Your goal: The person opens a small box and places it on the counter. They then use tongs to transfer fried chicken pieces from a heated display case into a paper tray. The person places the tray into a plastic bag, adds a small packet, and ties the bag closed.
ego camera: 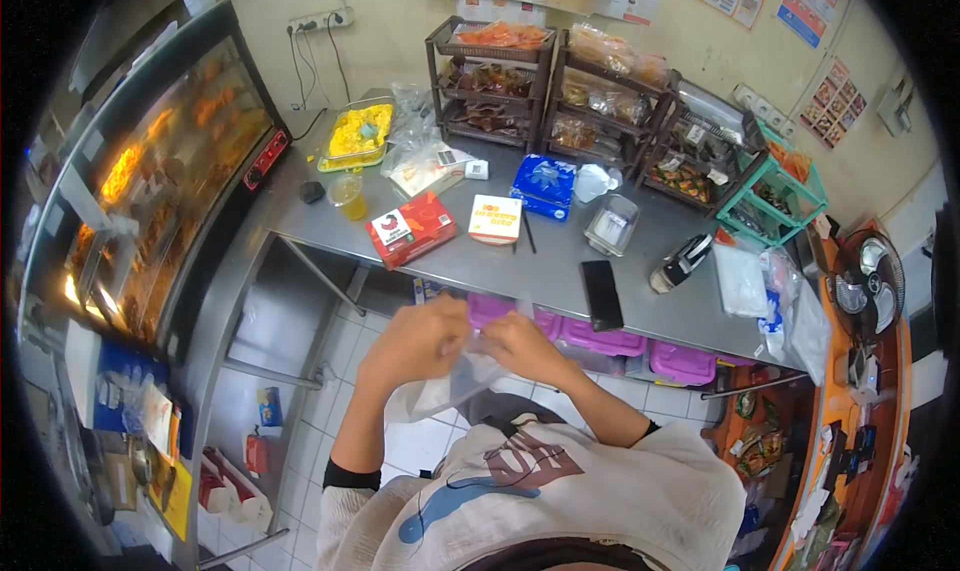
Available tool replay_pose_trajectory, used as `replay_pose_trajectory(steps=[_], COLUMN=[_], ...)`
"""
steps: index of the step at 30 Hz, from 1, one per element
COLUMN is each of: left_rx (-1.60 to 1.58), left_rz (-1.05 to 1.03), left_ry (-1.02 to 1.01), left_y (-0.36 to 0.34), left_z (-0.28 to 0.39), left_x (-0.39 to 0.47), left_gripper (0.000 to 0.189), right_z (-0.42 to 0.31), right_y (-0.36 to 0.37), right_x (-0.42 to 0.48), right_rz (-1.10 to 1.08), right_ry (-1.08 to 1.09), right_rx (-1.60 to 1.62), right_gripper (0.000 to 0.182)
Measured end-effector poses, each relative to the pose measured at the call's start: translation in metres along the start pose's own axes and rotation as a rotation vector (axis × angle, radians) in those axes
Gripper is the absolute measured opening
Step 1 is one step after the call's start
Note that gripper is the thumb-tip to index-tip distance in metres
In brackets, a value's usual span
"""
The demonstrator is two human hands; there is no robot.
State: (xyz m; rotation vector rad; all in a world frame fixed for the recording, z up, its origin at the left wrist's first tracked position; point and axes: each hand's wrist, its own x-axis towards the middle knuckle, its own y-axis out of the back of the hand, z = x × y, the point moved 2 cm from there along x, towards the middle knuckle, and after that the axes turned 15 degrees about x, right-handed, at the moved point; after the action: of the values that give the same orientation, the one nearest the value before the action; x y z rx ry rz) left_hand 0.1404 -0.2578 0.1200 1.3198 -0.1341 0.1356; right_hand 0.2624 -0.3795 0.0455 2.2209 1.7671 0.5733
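In front of my chest, off the near edge of the steel table, my left hand (416, 342) and my right hand (525, 346) pinch a clear plastic bag (457, 387) between them. The bag hangs down over the tiled floor, and its contents cannot be made out. Closest to the hands on the table (450, 263) are a red printed box (412, 230), a white box with orange lettering (495, 220) and a black phone (602, 295). Two dark sticks (529, 232) lie beside the white box.
A lit glass food warmer (172, 173) stands on the left. Brown tiered racks (491, 83) with bagged food line the back, beside a teal rack (780, 188). A cup of yellow liquid (348, 197) and a tray of yellow food (360, 132) stand back left. Purple-lidded bins (600, 336) sit underneath.
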Motion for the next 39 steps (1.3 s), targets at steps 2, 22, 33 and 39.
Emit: replay_pose_trajectory(steps=[2,22,33,39], left_rx=[0.13,-0.109,0.231,0.453], left_rz=[0.253,0.683,0.097,0.354], left_ry=[0.089,1.152,1.162,1.273], left_y=[0.001,-0.059,-0.041,0.086], left_z=[-0.025,-0.16,-0.196,-0.154], left_x=[-0.01,-0.177,-0.193,-0.176], left_gripper=[0.015,0.017,0.036,0.039], right_z=[0.013,0.092,0.058,-0.103], right_y=[-0.019,-0.031,-0.133,-0.099], right_x=[0.019,0.247,0.301,0.311], right_rz=[-0.007,0.237,-0.091,0.318], right_ry=[0.004,-0.159,0.176,0.94], right_rx=[0.087,0.354,-0.194,0.065], right_gripper=[0.011,0.007,0.005,0.02])
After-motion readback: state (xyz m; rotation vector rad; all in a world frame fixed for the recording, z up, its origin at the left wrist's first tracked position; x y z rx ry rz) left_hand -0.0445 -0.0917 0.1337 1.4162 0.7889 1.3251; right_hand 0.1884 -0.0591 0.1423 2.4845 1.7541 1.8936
